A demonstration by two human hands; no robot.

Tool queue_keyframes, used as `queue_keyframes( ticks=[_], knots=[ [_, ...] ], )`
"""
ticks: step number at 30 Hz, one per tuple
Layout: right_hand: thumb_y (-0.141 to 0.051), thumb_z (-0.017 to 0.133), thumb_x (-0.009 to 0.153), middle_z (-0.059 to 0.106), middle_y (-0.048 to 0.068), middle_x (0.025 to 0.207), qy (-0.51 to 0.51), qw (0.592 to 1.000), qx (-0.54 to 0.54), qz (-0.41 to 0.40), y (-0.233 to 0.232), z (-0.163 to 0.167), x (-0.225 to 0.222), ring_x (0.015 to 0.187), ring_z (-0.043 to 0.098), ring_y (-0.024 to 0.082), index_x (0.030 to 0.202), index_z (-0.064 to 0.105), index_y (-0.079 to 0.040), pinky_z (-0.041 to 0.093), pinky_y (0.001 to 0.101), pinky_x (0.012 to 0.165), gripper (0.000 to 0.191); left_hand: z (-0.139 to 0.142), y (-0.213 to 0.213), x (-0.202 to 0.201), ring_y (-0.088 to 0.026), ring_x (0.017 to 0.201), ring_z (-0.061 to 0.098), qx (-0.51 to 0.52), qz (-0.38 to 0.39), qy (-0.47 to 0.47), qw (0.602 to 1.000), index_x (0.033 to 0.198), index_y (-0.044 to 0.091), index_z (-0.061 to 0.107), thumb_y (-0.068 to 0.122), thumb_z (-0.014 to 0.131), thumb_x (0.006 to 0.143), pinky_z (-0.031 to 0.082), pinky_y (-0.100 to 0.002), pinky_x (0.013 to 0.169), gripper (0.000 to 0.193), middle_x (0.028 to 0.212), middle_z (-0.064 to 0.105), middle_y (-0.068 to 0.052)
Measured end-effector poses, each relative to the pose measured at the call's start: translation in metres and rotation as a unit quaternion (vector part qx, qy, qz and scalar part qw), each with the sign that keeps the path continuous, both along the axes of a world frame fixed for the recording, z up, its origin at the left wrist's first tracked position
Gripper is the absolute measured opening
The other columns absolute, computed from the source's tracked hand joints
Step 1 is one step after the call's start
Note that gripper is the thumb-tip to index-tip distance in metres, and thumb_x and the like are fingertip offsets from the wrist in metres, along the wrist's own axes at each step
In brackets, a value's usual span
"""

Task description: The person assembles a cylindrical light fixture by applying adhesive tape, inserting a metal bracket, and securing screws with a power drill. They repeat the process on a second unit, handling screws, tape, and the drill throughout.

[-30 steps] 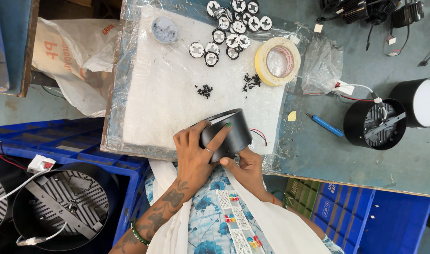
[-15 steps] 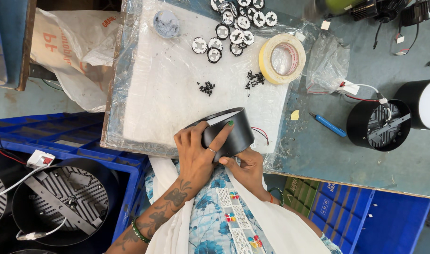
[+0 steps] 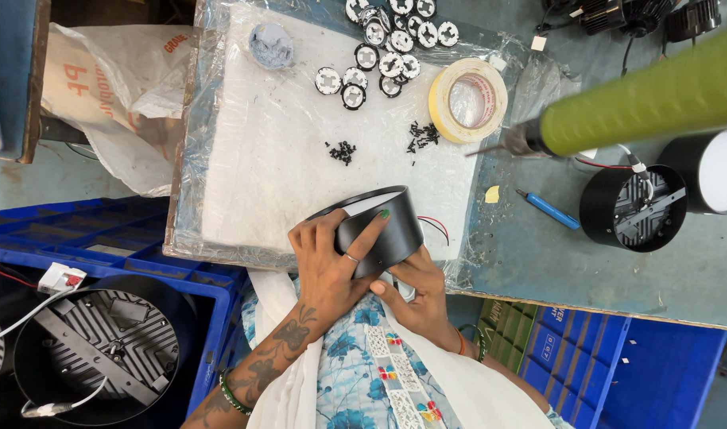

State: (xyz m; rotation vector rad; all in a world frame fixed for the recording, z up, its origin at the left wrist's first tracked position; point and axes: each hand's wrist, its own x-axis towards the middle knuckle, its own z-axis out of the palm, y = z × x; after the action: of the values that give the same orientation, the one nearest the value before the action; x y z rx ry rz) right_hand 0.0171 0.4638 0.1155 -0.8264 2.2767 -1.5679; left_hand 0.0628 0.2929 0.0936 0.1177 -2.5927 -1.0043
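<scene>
Green tool (image 3: 649, 99) newly overhead, black lamp housing (image 3: 375, 230) under left fingers (image 3: 363, 238)

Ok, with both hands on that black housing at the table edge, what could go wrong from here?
The black round housing is tilted at the near edge of the white pad, gripped by the left hand and the right hand; a slip could drop it off the table. Its red and black wires trail loose by the right hand and might get pinched or snagged. The small black screws lie loose on the pad and could scatter if bumped.
</scene>
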Motion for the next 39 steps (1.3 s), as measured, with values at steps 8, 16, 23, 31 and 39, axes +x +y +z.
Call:
queue_keyframes(
  ticks=[8, 16, 23, 31, 39],
  knots=[
    [-0.016, 0.079, 0.089, 0.073, 0.015, 0.113, -0.022, 0.999, 0.017, -0.044, -0.006, 0.007, -0.001, 0.108, 0.063, 0.029, 0.111, 0.075, 0.005, 0.05, 0.0367, 0.091, 0.031, 0.003, 0.004, -0.004, -0.034, 0.118, 0.046, -0.007, 0.005, 0.011, 1.0, 0.143, 0.03, 0.059, 0.034, 0.089, 0.07, 0.032, -0.053, 0.1, 0.078, 0.13, 0.049, -0.012],
    [-0.016, 0.078, 0.088, 0.073, 0.016, 0.105, 0.058, 0.996, 0.073, -0.009, -0.004, 0.013, -0.007, 0.102, 0.065, 0.032, 0.104, 0.075, 0.005, 0.046, 0.0412, 0.093, 0.027, 0.006, 0.004, -0.008, -0.036, 0.118, 0.048, -0.006, -0.002, 0.019, 1.0, 0.146, 0.025, 0.056, 0.031, 0.087, 0.069, 0.032, -0.054, 0.102, 0.083, 0.129, 0.049, -0.015],
    [-0.015, 0.074, 0.089, 0.071, 0.022, 0.112, 0.091, 0.993, 0.069, 0.004, -0.003, 0.02, -0.011, 0.113, 0.067, 0.038, 0.112, 0.07, 0.007, 0.049, 0.0433, 0.102, 0.032, 0.006, 0.005, -0.009, -0.034, 0.118, 0.048, -0.007, -0.004, 0.007, 1.0, 0.147, 0.027, 0.056, 0.029, 0.09, 0.066, 0.033, -0.053, 0.101, 0.088, 0.131, 0.05, -0.014],
    [-0.013, 0.073, 0.092, 0.075, 0.018, 0.108, 0.059, 0.994, 0.06, -0.076, 0.021, 0.018, -0.004, 0.099, 0.075, 0.029, 0.107, 0.074, 0.005, 0.058, 0.0345, 0.088, 0.023, 0.005, 0.005, -0.01, -0.035, 0.118, 0.047, -0.001, -0.006, 0.004, 1.0, 0.147, 0.027, 0.054, 0.028, 0.092, 0.065, 0.033, -0.053, 0.1, 0.091, 0.13, 0.049, -0.014],
    [-0.006, 0.07, 0.098, 0.073, 0.012, 0.095, 0.06, 0.951, 0.113, -0.281, 0.09, -0.028, -0.071, 0.083, 0.069, 0.019, 0.101, 0.073, 0.003, 0.054, 0.0292, 0.077, 0.009, 0.011, 0.005, -0.014, -0.035, 0.114, 0.048, -0.016, -0.038, -0.028, 0.999, 0.141, 0.025, 0.06, 0.028, 0.092, 0.057, 0.032, -0.055, 0.096, 0.09, 0.127, 0.051, -0.015]
  ],
)
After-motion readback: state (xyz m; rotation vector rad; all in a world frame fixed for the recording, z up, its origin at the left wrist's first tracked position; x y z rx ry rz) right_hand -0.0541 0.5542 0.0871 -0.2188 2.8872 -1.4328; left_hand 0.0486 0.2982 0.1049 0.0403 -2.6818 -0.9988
